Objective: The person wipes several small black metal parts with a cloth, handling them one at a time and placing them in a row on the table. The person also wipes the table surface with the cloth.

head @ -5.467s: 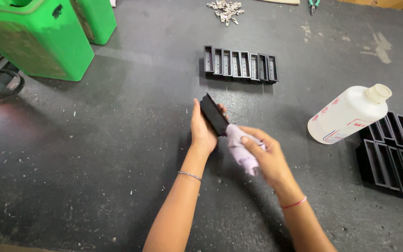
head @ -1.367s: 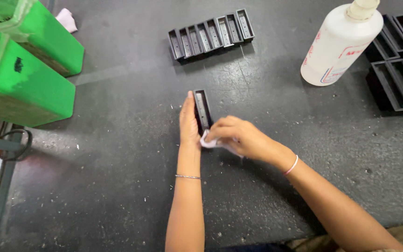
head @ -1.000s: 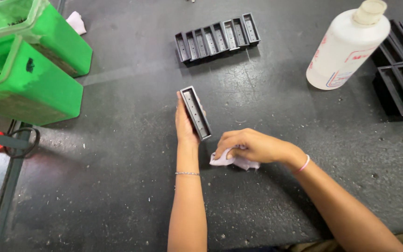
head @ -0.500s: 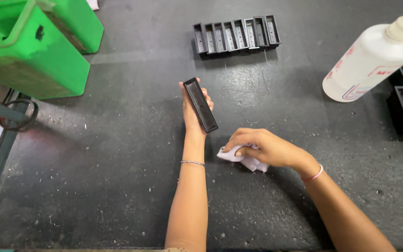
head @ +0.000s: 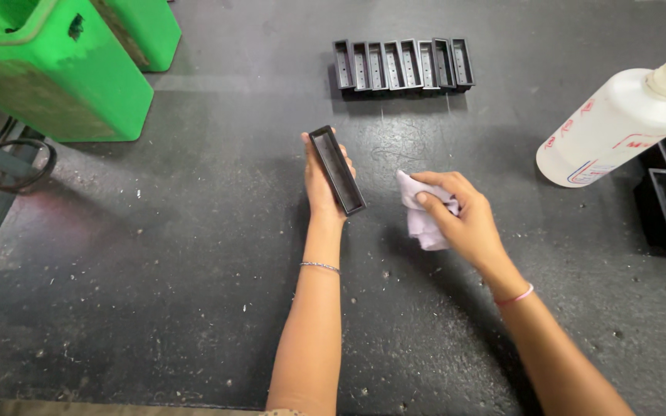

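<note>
One narrow black plastic tray [head: 337, 169] stood gripped in the left hand [head: 324, 181] above the dark table [head: 156, 270], open side facing right. Just beside it, the right hand [head: 464, 219] clutched a crumpled pale cloth [head: 419, 216], near a white bottle [head: 610, 127].

Single head-worn camera, looking steeply down from close above onto the dark tabletop [head: 156, 293]; forearms enter from the bottom edge.
</note>
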